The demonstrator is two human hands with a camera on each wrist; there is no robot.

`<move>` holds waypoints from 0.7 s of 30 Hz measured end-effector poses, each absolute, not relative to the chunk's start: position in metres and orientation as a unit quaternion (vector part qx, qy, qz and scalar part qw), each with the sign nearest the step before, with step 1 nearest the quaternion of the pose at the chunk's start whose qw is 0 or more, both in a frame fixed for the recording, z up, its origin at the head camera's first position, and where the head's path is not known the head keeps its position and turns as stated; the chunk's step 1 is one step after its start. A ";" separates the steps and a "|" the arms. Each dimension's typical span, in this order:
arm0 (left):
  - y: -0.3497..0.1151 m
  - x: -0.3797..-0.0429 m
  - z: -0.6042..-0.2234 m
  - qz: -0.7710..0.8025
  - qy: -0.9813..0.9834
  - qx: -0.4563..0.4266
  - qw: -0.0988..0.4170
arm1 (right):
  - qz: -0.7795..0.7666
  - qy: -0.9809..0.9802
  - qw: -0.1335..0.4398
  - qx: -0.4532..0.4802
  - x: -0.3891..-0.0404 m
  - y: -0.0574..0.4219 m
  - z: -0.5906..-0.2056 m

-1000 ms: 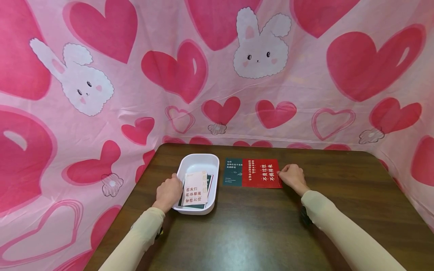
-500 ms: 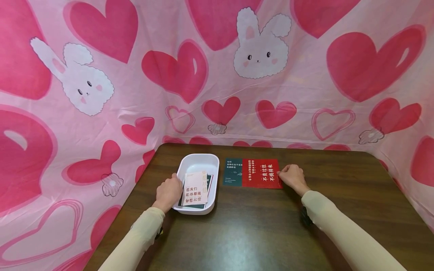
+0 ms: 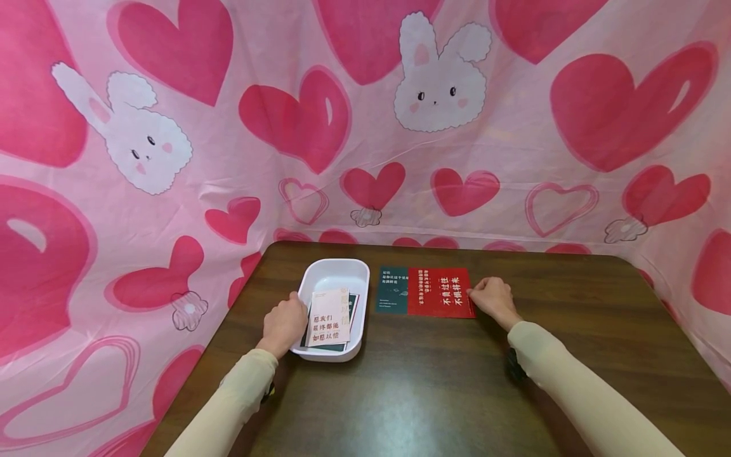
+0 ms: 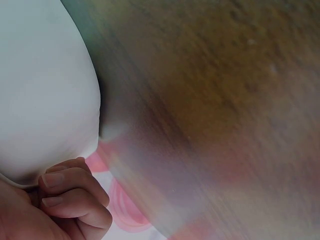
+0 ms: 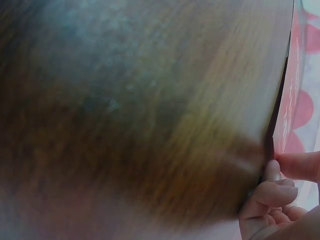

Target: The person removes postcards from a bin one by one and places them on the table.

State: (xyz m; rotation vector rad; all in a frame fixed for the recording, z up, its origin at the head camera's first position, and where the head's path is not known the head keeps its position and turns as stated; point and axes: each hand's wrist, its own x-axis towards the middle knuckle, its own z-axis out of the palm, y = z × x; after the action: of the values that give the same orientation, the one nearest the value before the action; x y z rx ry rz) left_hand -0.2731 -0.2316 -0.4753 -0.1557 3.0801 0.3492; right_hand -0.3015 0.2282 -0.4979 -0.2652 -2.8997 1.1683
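On the left of the table, a white plastic tray (image 3: 334,278) holds a small pile of printed cards, a pale pink card (image 3: 324,308) on top. My left hand (image 3: 284,325) grips the tray's left rim; the left wrist view shows its curled fingers (image 4: 80,200) against the white wall. To the right of the tray lies a red card (image 3: 431,303) with white lettering, overlapping a dark green card (image 3: 391,299). The right hand (image 3: 495,301) pinches the red card's right edge between thumb and forefinger. In the right wrist view the card shows nearly edge-on beyond the fingers (image 5: 272,195).
The brown wooden table (image 3: 422,381) runs up to a pink cloth backdrop (image 3: 365,146) printed with hearts and rabbits. That cloth also hangs along the left and right sides. Both forearms, in pale sleeves, reach in from the front.
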 end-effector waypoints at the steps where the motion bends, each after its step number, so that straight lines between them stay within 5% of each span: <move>1: -0.232 -0.273 -0.475 0.112 0.992 -0.050 0.019 | 0.372 -0.924 0.002 -0.085 -0.301 0.228 -0.498; 21: -0.233 -0.274 -0.477 0.117 0.992 -0.049 0.028 | 0.376 -0.922 0.002 -0.089 -0.299 0.228 -0.497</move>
State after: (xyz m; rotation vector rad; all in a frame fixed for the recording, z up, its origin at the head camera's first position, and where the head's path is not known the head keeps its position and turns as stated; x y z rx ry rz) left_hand -0.2744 -0.2332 -0.4767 -0.1516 3.0601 0.3611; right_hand -0.2994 0.2278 -0.4973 -0.2790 -2.8943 1.1786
